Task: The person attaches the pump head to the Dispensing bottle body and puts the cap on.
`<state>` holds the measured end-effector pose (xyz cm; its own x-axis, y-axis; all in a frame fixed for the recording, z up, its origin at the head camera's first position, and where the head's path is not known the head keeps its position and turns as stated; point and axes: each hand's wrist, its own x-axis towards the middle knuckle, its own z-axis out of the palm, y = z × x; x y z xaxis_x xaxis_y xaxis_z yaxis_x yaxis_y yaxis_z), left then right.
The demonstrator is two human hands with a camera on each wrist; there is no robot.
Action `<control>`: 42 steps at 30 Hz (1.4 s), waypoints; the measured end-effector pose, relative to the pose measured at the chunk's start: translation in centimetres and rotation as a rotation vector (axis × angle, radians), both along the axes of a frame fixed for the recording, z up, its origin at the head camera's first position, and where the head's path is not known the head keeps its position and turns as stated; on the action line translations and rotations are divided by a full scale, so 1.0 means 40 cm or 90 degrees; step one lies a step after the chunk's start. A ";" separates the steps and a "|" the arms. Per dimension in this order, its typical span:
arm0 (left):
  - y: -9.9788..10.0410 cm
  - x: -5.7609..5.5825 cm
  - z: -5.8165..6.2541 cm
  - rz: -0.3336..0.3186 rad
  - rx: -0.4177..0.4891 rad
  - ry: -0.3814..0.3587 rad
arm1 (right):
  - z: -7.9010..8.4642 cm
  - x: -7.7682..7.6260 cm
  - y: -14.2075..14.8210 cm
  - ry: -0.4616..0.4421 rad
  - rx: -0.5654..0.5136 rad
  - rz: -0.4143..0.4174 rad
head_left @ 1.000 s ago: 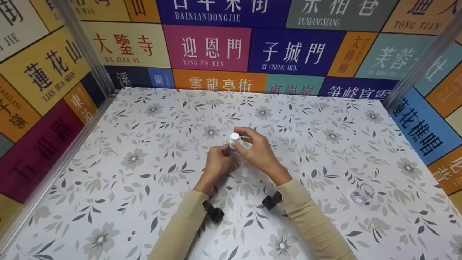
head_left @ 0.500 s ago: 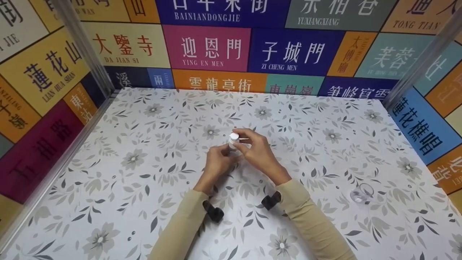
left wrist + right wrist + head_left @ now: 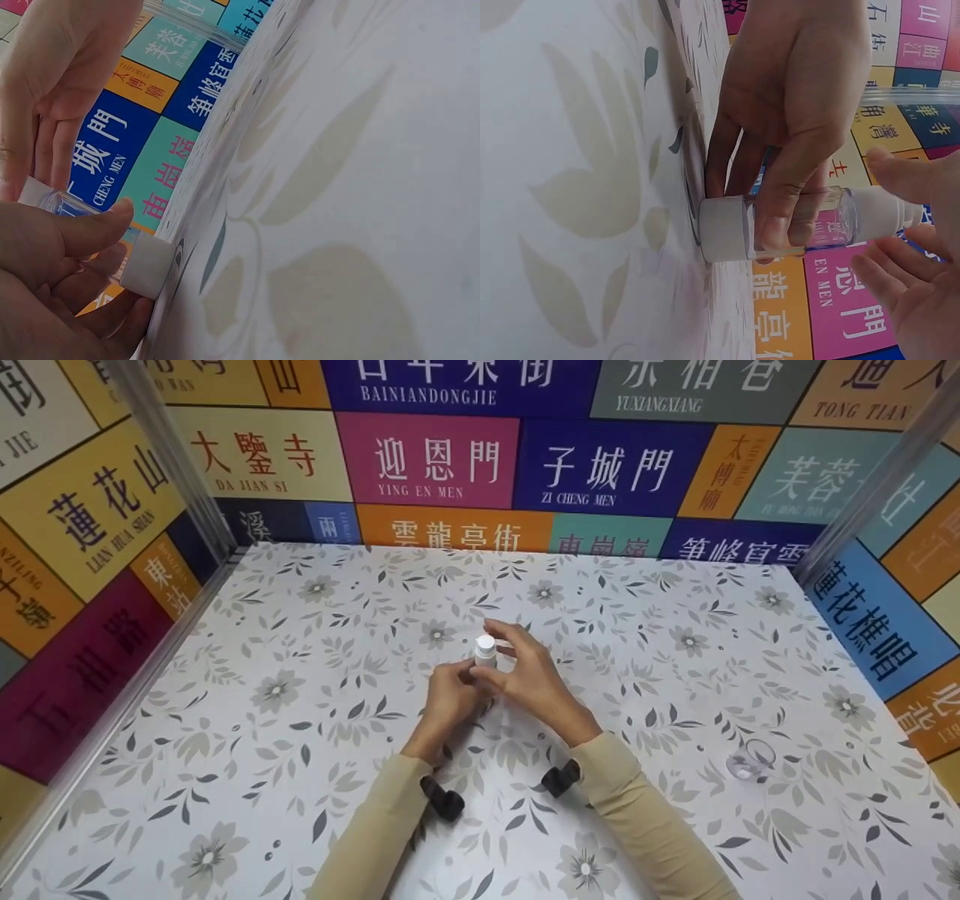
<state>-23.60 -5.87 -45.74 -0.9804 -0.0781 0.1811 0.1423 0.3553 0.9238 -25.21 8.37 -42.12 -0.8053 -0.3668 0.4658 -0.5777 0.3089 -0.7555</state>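
A small clear bottle (image 3: 829,225) with a white base and a white top (image 3: 486,645) stands upright on the patterned table. My left hand (image 3: 450,694) grips its clear body low down, thumb on one side and fingers curled round the other. Around the white top, my right hand (image 3: 531,671) holds its thumb and fingers spread. In the right wrist view a gap shows between that thumb and the top; whether the fingertips touch it I cannot tell.
A small see-through cup or cap (image 3: 750,761) lies on the table (image 3: 360,840) to the right of my right forearm. Panels with Chinese lettering (image 3: 427,461) rise behind the table and at both sides.
My right thumb and fingers pinched the white top earlier and have now spread apart around it. The left hand and the bottle have stayed in place.
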 end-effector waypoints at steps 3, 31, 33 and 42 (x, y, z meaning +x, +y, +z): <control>0.001 -0.004 0.002 -0.005 -0.006 0.007 | 0.003 0.000 -0.001 0.014 -0.013 0.002; -0.003 0.004 0.002 -0.026 -0.003 -0.010 | 0.011 -0.003 0.012 0.023 0.022 0.008; -0.003 0.004 0.004 -0.026 -0.005 -0.003 | 0.008 -0.003 0.011 0.031 0.016 0.015; -0.002 0.003 0.007 -0.013 -0.025 -0.004 | 0.002 -0.004 0.008 0.048 0.019 0.015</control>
